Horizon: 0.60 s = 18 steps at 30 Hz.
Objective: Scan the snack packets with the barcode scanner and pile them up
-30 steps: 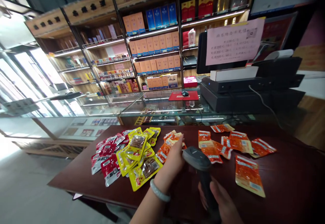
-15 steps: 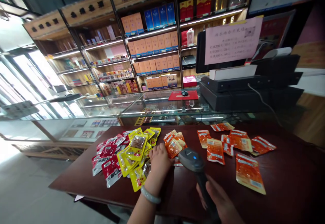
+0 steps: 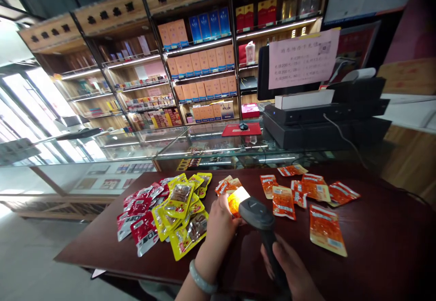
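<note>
Lit wooden shelves (image 3: 200, 45) rise behind glass counters (image 3: 177, 140), bright windows (image 3: 25, 89) leftward.

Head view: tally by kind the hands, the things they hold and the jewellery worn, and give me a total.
Hands: 2 (left hand, right hand)
Handheld scanner, held by the right: 1
Orange packet, held by the left, brightly lit: 1
Pale bracelet, worn: 1
Total: 5

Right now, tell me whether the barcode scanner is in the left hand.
No, the right hand grips the barcode scanner, while the left hand holds a brightly lit orange packet.
</note>
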Each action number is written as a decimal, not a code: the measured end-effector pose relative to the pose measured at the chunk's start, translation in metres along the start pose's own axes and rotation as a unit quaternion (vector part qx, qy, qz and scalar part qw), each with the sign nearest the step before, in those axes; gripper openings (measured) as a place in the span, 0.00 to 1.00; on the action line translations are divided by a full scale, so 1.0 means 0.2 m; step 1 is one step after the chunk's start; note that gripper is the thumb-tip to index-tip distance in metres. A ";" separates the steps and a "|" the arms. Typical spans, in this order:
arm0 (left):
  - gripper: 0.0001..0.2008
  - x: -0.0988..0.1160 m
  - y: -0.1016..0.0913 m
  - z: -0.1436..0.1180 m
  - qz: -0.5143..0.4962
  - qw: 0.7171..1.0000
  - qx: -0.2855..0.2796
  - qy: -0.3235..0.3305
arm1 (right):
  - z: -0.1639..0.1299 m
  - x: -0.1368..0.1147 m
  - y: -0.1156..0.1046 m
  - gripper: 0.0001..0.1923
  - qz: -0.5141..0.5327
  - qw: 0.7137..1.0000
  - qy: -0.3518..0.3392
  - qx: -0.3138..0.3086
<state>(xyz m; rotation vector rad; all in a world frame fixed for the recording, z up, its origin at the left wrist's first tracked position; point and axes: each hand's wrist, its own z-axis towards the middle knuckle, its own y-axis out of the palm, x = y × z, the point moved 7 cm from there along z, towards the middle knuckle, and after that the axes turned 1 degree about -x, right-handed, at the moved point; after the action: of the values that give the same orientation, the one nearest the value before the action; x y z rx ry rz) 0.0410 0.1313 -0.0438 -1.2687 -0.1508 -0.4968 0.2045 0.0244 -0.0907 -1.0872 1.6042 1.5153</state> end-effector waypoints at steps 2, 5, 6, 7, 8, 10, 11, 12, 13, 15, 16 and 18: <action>0.35 0.00 0.00 0.00 -0.002 1.000 -0.012 -0.007 | 0.01 0.00 0.00 0.23 0.001 1.000 -0.012 -0.010; 0.28 0.02 0.03 0.04 -0.026 0.998 -0.029 -0.043 | 0.02 0.03 -0.02 0.24 0.012 0.999 -0.021 -0.022; 0.28 0.04 0.06 0.07 -0.052 0.997 -0.034 -0.049 | 0.02 0.05 -0.05 0.24 0.013 1.000 -0.017 -0.013; 0.29 0.07 0.09 0.10 -0.086 0.994 -0.039 -0.047 | 0.03 0.08 -0.08 0.23 0.015 1.000 -0.008 0.003; 0.32 0.11 0.12 0.13 -0.125 0.990 -0.047 -0.034 | 0.03 0.10 -0.12 0.23 0.016 0.999 0.001 0.029; 0.43 0.21 0.16 0.20 -0.187 0.980 -0.066 0.021 | 0.02 0.13 -0.21 0.26 0.017 0.995 0.010 0.096; 0.46 0.25 0.16 0.21 -0.197 0.977 -0.073 0.047 | 0.02 0.14 -0.24 0.29 0.015 0.992 0.010 0.124; 0.47 0.27 0.16 0.22 -0.188 0.977 -0.075 0.062 | 0.01 0.14 -0.26 0.30 0.013 0.990 0.005 0.142; 0.45 0.27 0.14 0.22 -0.163 0.982 -0.070 0.061 | 0.01 0.13 -0.26 0.29 0.012 0.989 0.000 0.145; 0.35 0.19 0.07 0.18 -0.073 0.997 -0.035 0.014 | 0.02 0.11 -0.22 0.24 0.014 0.995 -0.003 0.103; 0.30 0.14 0.03 0.15 -0.021 0.999 -0.014 -0.020 | 0.02 0.10 -0.18 0.24 0.019 0.997 -0.003 0.072; 0.24 0.04 -0.04 0.08 0.069 0.995 0.012 -0.073 | 0.02 0.08 -0.11 0.24 0.027 1.000 -0.002 0.012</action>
<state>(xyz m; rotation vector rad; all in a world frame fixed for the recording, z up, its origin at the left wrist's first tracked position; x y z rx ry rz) 0.0477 0.1426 -0.0294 -1.2822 -0.1903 -0.2824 0.2179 0.0273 -0.1151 -1.0336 1.6582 1.5282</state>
